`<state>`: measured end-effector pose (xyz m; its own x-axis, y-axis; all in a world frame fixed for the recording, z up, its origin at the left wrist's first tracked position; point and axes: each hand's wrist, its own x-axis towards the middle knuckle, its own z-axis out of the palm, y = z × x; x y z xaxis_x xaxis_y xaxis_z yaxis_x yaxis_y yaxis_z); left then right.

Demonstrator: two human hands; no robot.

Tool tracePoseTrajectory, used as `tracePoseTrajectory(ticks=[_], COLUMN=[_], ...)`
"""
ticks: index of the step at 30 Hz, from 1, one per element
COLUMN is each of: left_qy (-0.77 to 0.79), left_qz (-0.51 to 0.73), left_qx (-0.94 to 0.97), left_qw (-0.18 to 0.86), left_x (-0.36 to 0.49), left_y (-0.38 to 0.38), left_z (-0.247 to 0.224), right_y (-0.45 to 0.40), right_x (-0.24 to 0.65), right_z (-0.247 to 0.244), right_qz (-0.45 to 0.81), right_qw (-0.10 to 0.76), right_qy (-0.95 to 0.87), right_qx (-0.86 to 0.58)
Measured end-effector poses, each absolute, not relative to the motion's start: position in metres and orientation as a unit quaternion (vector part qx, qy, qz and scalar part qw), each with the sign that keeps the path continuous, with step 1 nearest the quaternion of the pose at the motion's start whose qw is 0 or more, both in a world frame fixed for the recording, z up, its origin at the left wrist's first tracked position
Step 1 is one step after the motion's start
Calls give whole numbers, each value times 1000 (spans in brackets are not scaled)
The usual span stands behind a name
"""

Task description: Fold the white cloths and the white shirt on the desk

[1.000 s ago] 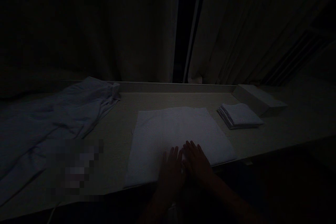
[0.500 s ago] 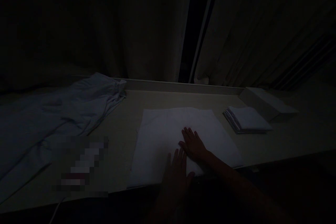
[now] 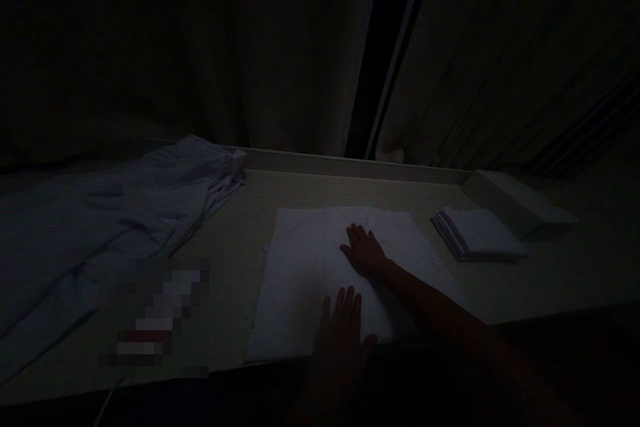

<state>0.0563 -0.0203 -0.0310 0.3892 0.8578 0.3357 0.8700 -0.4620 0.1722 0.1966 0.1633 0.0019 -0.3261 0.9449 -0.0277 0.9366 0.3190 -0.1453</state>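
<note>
A white cloth (image 3: 305,253) lies spread out on the pale tabletop, its near edge along the table's front edge. My right hand (image 3: 364,250) rests palm down on the middle of the cloth, fingers stretched out. Closer to me, my left hand (image 3: 343,333) lies flat over the cloth's near edge with its fingers spread, holding nothing. The light is very dim, so fine creases in the cloth are hard to make out.
Right of the cloth sits a stack of folded cloths (image 3: 483,232), with a pale box (image 3: 525,203) behind it. A crumpled light garment (image 3: 150,193) covers the left side. A pixelated object (image 3: 165,310) lies near the front left, a thin cable (image 3: 107,400) below it. Curtains hang behind.
My right hand has slid forward on the cloth, away from my left hand, opening a gap between them. My left hand has stayed near the front edge.
</note>
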Motion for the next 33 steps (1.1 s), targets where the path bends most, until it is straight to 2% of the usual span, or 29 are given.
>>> tracePoseTrajectory(ticks=[16,33], left_qy=[-519,-515], left_qz=[-190,-205], left_qx=[-833,-833], left_qw=[8,8], left_x=[56,55], left_y=[-22,-21], left_z=[-27,-35], right_y=[225,223], right_x=[181,185], right_z=[-6,-13], right_qz=[50,33], right_qw=[41,75], right_qy=[-777,-770], right_qx=[-626,-633])
